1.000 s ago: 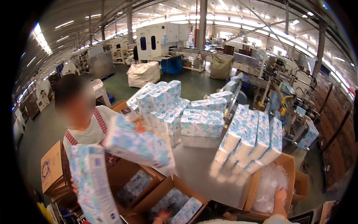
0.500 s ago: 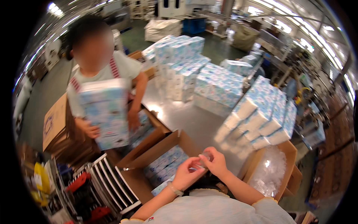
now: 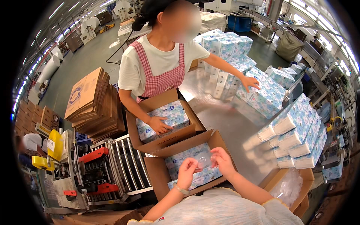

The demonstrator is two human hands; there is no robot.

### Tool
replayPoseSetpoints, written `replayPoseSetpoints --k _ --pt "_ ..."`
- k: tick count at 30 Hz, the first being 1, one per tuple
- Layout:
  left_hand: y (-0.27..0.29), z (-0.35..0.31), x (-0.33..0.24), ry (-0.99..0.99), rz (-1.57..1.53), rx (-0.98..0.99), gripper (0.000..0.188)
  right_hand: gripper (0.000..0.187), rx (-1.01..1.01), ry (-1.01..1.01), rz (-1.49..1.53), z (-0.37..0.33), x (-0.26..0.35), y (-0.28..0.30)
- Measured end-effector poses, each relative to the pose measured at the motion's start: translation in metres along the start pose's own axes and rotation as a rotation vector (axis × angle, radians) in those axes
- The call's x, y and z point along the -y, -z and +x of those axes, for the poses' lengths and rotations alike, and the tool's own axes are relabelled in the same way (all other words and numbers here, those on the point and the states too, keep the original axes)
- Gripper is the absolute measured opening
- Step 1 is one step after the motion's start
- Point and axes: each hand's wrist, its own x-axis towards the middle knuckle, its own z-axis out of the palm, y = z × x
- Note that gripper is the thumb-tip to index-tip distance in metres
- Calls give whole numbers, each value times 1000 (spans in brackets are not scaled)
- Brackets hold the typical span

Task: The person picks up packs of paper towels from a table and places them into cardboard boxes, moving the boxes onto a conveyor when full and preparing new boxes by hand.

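Note:
A thin clear plastic piece [image 3: 204,160] with a round mark in it is held up between my two hands over a cardboard carton [image 3: 154,176]. My left hand [image 3: 187,171] pinches its left side between thumb and fingers. On the opposite side, my right hand [image 3: 222,163] has its fingertips closed on the right edge. Blue-and-white printed tissue packs [image 3: 187,156] lie inside the carton below my hands. To my right, an open cardboard box [image 3: 308,177] holds a heap of similar clear plastic pieces [image 3: 290,187].
Across from me a person in a red checked apron [image 3: 163,83] rests one hand on packs in a second carton [image 3: 135,125], the other on packs on the metal table [image 3: 225,129]. Stacked packs [image 3: 296,131] stand right; flattened cartons [image 3: 93,101] and a roller conveyor [image 3: 129,165] lie left.
My hands have moved apart, with the clear piece now showing between them. The other person no longer holds up a pack and now reaches to the table. My view has shifted left.

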Motion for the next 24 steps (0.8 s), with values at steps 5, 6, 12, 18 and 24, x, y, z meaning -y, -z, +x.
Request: replayPoseSetpoints --k 5,6,12,18,24 --pt "26 23 25 18 32 -76 8 29 -313 112 -378 -24 8 82" --pt "27 29 28 20 34 -88 8 30 -417 186 -540 -33 -5 116" --pt "33 57 57 35 200 -165 11 34 -1104 35 -932 -199 -38 306" --pt "41 79 74 171 -28 -5 17 52 -1750 -513 -1573 -296 -89 346" --pt "29 87 79 203 44 99 16 31 -597 119 -738 -97 2 159"
